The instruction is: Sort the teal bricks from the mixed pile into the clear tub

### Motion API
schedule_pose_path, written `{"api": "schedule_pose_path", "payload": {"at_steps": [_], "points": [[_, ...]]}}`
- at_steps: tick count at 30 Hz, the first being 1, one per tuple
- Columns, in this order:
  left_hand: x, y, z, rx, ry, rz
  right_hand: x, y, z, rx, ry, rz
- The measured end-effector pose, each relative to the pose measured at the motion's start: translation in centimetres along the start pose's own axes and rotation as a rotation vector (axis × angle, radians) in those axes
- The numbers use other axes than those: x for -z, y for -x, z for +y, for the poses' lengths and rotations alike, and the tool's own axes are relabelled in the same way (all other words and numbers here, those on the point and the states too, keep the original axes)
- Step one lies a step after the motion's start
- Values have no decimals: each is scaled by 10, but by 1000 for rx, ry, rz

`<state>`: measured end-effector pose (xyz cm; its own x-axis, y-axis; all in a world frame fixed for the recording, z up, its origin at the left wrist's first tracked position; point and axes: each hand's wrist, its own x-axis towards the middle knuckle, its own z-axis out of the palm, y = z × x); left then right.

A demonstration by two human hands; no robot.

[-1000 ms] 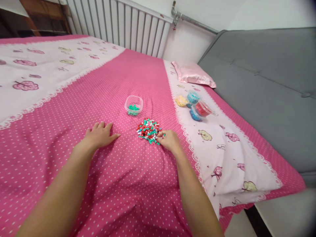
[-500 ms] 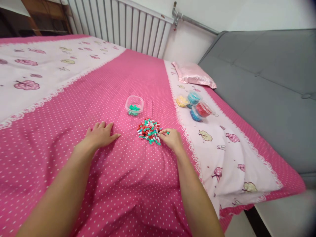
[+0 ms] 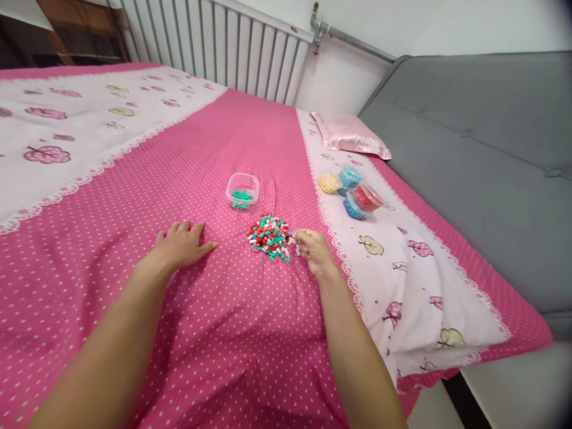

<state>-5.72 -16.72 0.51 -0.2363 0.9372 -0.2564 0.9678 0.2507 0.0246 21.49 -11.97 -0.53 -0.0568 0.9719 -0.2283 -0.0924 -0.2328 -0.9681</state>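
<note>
Pink dotted bedspread lies under both hands. Taking the pile of small pieces as the clock's centre, the left hand rests at nine o'clock, palm down, fingers spread, holding nothing visible. At three o'clock the right hand has its fingers curled beside the pile's edge; white pieces lie at its fingertips, but I cannot tell whether one is pinched.

The red, green, white and pink bits look light, stiff and probably slick, hard to damage but easy to scatter; a thumb-and-fingertip pinch across the sides should suit one.

At eleven o'clock, near the pile, a lidless clear tub holds green pieces in its bottom. Well apart, towards two o'clock, cluster a yellow-filled tub, a light-blue-filled tub, a tilted red-filled tub and a darker blue-filled tub.
</note>
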Motion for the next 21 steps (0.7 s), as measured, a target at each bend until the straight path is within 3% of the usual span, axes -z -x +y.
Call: {"api": "schedule_pose_path", "payload": {"at_steps": [4, 12, 21], "points": [[0, 0, 0, 1, -2, -3, 2, -2, -2, -107, -226, -53], [0, -1, 0, -5, -6, -12, 3, -2, -10, -300, -443, -124], [-1, -2, -2, -11, 2, -4, 7, 0, -16, -328, -650, -176]]}}
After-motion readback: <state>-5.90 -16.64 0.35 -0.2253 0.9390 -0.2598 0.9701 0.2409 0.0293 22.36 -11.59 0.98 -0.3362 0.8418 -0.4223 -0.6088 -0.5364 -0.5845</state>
